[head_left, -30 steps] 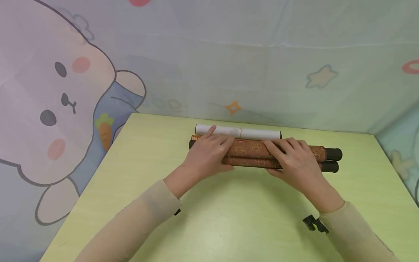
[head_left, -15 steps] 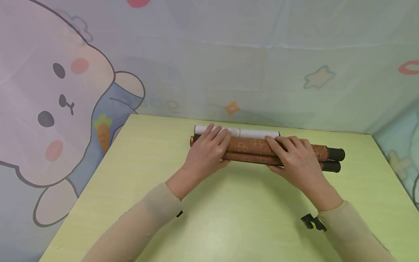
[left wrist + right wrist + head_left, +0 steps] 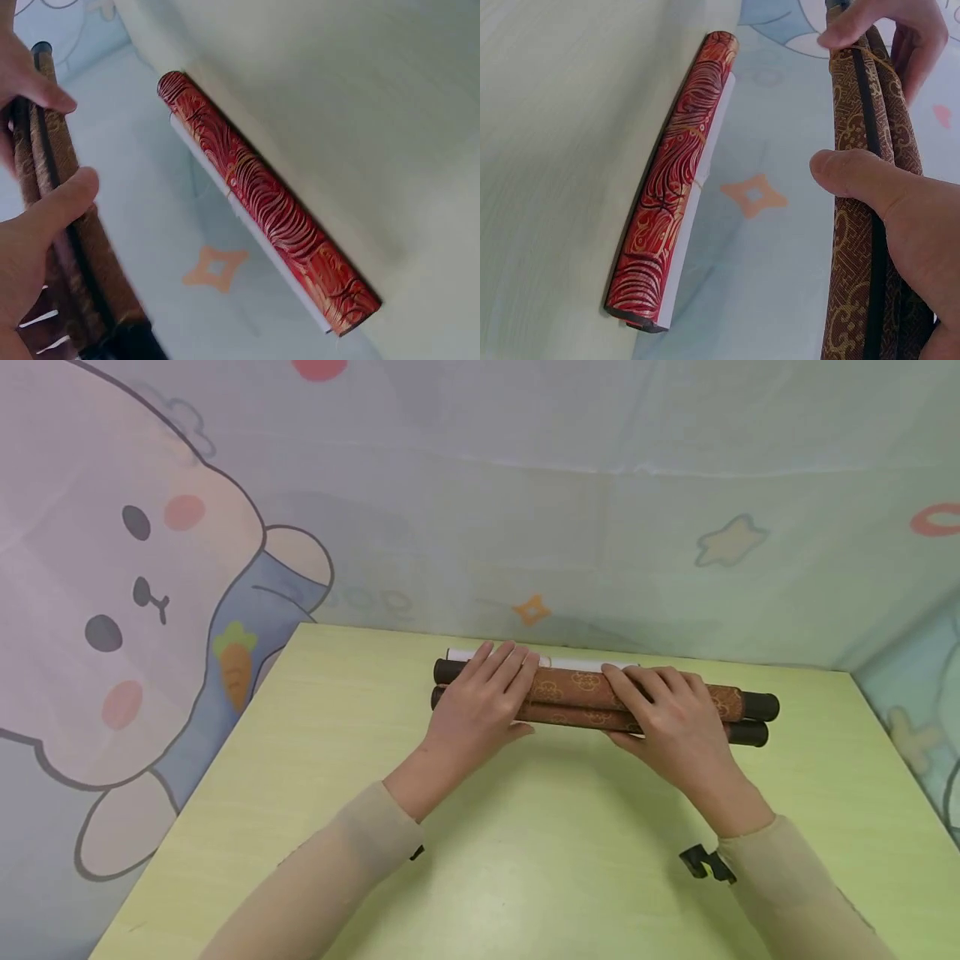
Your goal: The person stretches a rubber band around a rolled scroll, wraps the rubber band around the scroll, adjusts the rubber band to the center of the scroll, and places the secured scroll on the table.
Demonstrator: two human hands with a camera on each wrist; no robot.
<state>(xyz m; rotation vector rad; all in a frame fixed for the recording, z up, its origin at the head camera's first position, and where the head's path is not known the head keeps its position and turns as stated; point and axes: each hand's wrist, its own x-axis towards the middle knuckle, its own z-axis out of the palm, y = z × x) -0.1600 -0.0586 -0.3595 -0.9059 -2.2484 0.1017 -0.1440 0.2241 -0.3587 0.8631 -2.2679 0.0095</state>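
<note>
Two brown brocade scrolls (image 3: 581,687) with gold patterns and black end knobs lie side by side in both hands. My left hand (image 3: 483,706) grips them toward their left end, my right hand (image 3: 675,722) toward the right. Each thumb lies along the near side, with the fingers over the far side. Both wrist views show the pair raised off the table. Beyond it, a red roll (image 3: 262,199) with gold and dark swirls rests on the table beside a thin white roll (image 3: 585,663). From the head view the scrolls hide the red roll.
The pale yellow-green table (image 3: 525,860) spreads under the forearms. A cloth backdrop (image 3: 480,510) with a cartoon bear and stars hangs right behind its far edge. Black clips (image 3: 708,865) show at the sleeves.
Both hands have shifted the brown scrolls slightly toward the far edge, covering more of the white roll. The scrolls' left knobs now show past the left hand, and the red roll's end is hidden.
</note>
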